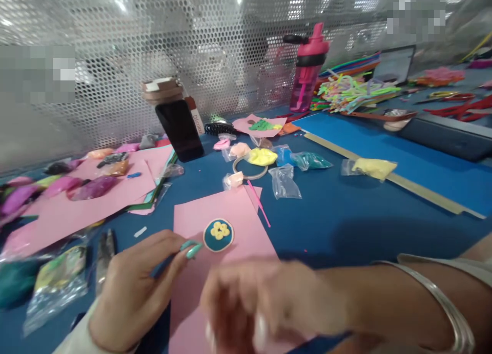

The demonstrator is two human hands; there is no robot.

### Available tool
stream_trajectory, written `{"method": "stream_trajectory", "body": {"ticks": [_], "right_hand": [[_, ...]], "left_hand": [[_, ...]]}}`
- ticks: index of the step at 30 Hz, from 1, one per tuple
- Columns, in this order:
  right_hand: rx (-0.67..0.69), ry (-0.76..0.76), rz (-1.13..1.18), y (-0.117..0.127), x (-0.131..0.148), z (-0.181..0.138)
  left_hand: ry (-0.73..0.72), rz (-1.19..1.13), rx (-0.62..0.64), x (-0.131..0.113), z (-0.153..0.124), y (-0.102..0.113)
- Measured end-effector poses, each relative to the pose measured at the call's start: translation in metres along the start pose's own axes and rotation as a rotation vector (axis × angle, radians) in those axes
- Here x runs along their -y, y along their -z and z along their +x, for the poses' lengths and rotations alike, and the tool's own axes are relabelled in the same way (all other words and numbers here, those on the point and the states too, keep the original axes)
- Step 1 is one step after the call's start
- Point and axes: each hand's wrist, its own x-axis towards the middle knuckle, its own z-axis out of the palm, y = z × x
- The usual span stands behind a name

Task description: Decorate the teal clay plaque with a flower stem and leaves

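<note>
My left hand (138,282) rests at the lower left, fingers stretched toward a round teal clay disc (218,234) that carries a yellow flower of small balls. The painted fingertips lie on the pink paper sheet (246,241) just left of the disc, holding nothing. My right hand (249,308) crosses the bottom of the view over the same sheet, smeared by motion; its fingers cannot be read. A silver bangle (449,313) is on that wrist. A thin pink stick (259,204) lies at the sheet's upper right.
Clay lumps in plastic bags (284,182) lie scattered on the blue table (365,210). A black phone (180,130) leans against a jar. More pink sheets (77,200) with purple clay lie to the left. A pink bottle (307,67) and pipe cleaners stand behind. A mesh wall closes the back.
</note>
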Motion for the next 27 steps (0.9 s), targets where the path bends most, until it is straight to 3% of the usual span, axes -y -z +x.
{"method": "stream_trajectory", "body": {"ticks": [3,5,6,10,12,16,19,27], "right_hand": [[-0.281,0.17,0.032,0.008,0.014,0.007],[-0.452,0.18,-0.093,0.008,0.02,0.01],[-0.476,0.165,-0.153,0.008,0.022,0.011],[-0.334,0.125,-0.252,0.003,0.019,0.013],[-0.345,0.138,-0.288,0.003,0.018,0.013],[-0.435,0.154,-0.397,0.004,0.018,0.013],[-0.466,0.172,-0.479,0.005,0.019,0.014],[-0.376,-0.021,-0.363,0.005,0.012,0.016]], "left_hand": [[-0.031,0.061,-0.074,-0.009,-0.002,0.001],[-0.074,0.081,-0.144,-0.013,-0.006,0.0],[-0.105,0.077,-0.159,-0.015,-0.008,0.0],[-0.253,0.106,-0.115,-0.023,-0.011,-0.004],[-0.287,0.143,-0.07,-0.025,-0.01,-0.005],[-0.224,0.123,0.009,-0.021,-0.011,-0.005],[-0.135,0.028,-0.011,-0.017,-0.011,-0.005],[-0.124,-0.134,-0.109,-0.021,-0.01,-0.003]]}}
